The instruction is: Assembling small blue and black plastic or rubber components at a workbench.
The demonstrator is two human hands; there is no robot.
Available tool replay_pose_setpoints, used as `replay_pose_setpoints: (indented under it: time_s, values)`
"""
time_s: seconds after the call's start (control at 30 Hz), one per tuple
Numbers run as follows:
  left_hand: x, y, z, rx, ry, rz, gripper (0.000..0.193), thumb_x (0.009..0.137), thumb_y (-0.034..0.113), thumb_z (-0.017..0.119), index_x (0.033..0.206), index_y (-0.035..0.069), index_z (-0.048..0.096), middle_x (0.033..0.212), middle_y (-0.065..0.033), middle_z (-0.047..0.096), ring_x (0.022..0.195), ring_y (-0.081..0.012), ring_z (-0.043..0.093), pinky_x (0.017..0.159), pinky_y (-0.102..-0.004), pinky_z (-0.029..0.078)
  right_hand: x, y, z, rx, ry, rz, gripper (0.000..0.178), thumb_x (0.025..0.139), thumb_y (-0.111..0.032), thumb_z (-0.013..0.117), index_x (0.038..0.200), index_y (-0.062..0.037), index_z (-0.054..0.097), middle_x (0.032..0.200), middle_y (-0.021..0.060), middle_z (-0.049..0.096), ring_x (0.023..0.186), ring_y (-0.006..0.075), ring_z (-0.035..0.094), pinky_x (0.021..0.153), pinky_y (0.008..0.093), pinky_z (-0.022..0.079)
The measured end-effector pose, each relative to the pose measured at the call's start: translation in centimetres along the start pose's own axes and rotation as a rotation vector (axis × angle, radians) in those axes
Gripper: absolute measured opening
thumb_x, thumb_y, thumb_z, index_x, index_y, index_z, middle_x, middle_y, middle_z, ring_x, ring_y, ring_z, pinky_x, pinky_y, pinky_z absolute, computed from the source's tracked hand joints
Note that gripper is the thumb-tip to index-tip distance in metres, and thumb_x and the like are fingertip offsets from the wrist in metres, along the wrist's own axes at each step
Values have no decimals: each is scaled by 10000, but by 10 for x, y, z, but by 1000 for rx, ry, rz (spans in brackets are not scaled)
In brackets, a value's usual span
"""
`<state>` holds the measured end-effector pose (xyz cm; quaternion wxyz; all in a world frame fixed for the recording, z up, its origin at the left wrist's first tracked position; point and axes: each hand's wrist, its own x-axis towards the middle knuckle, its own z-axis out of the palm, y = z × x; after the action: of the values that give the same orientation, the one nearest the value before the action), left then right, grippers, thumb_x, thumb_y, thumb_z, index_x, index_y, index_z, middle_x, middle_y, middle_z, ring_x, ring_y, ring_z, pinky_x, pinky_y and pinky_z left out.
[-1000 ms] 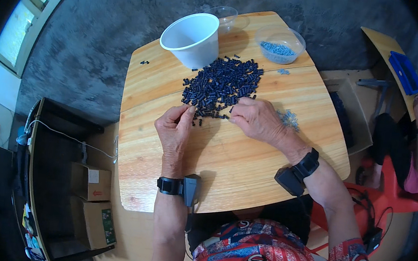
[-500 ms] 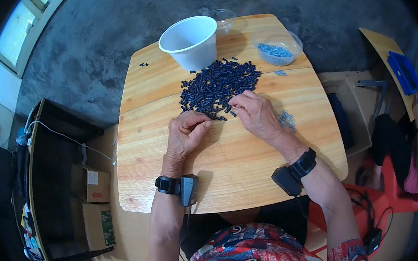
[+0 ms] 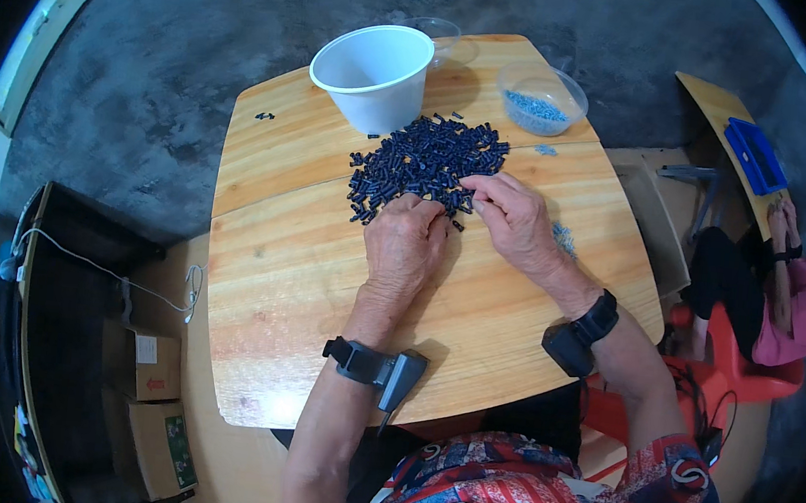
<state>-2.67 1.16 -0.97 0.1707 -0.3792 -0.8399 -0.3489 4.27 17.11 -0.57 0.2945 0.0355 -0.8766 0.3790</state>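
A heap of small dark, stubby plastic pieces (image 3: 420, 162) is spread on the wooden table (image 3: 296, 271). At its near edge, my left hand (image 3: 405, 247) is closed, knuckles up, its fingertips reaching into the pieces and hidden. To its right, my right hand (image 3: 520, 228) has thumb and forefinger pinched together at the heap's right edge. Whatever lies between those fingers is too small to name. A few loose dark pieces lie between the two hands. Close beyond the right hand is a small patch of tiny bluish-silver pieces (image 3: 563, 238).
Behind the heap stands a white plastic tub (image 3: 371, 91). A clear bowl (image 3: 570, 94) of tiny bluish pieces sits at the far right, another clear container (image 3: 438, 36) at the back. Few dark bits (image 3: 264, 116) lie far left. Another person (image 3: 787, 304) sits at right.
My left hand has moved right and forward, into the near edge of the heap. The right hand stays pinched, slightly farther right. The whole view has shifted a little.
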Motion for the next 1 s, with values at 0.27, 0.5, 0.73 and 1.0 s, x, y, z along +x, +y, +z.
replay_pose_setpoints:
  time_s: [0.27,0.5,0.73,1.0]
  values:
    - [4,6,7,24,-57,-32,87,731,138,660,793,84,687,726,-83,592,678,-281,616,595,-392,487,4,-6,-2,109,43,48,221,825,31,589,1040,5,634,793,66,577,732,136,567,655,248,458]
    - [6,18,8,10,-63,-63,83,731,138,640,739,59,666,705,-101,567,660,-298,602,586,-418,472,10,-12,-12,168,142,68,207,816,45,581,1013,9,633,822,87,599,741,155,595,650,256,478]
    - [-2,3,0,-278,78,-109,96,739,11,642,828,-2,676,766,-104,641,688,-231,619,624,-313,488,32,-7,-70,-73,71,-26,141,819,-10,593,942,31,649,790,111,638,707,174,615,641,278,477]
    - [-28,13,-26,-1014,-140,-673,106,824,18,669,919,-29,675,811,-49,660,650,-96,594,615,-223,503,23,23,-118,-181,-324,226,160,798,-129,589,833,6,667,751,148,656,717,256,632,670,353,482]
